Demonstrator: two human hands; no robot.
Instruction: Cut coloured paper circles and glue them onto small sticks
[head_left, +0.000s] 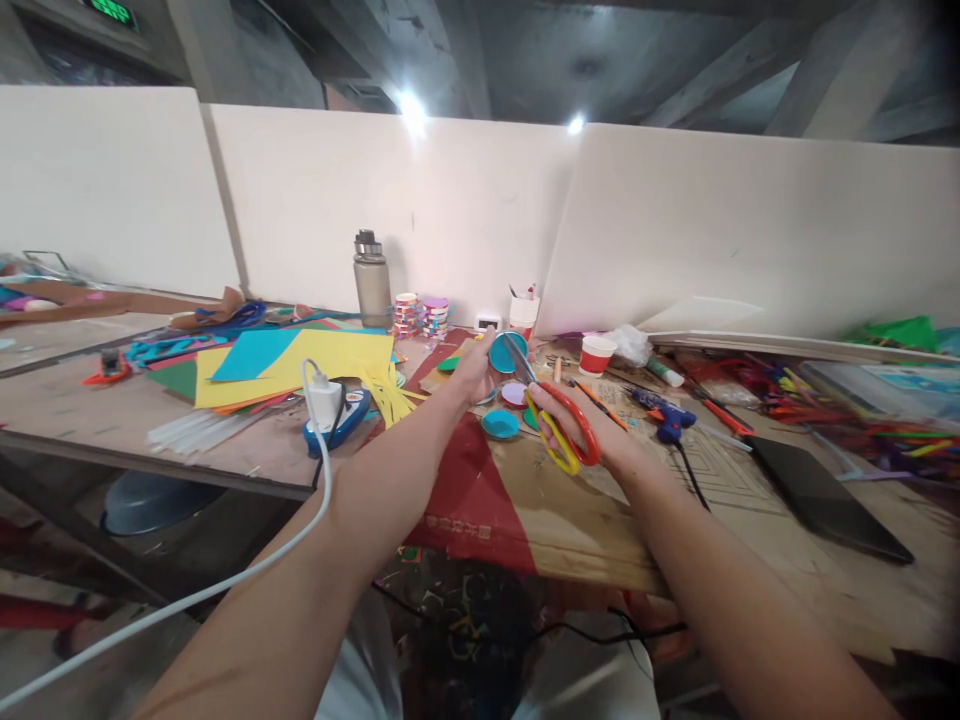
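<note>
My left hand [477, 372] is closed on the edge of a round blue paper piece [510, 356], lifted above the table. My right hand [559, 415] grips scissors [589, 432] with red and yellow handles. Their metal blades lie against the blue piece; whether they are apart I cannot tell. Below the hands, a blue disc [500, 425] and a purple disc [514, 394] lie on the red and brown cardboard [469, 490]. A green piece [531, 418] is partly hidden by the scissors and right hand.
Left lie yellow sheets [330, 355], a blue power strip [349, 425] and a white cable [322, 500]. Behind stand a bottle [373, 285], stacked colourful rings [435, 318] and a red-white paper cup [596, 356]. Right are a glue gun [667, 415] and a dark flat tablet-like object [829, 497].
</note>
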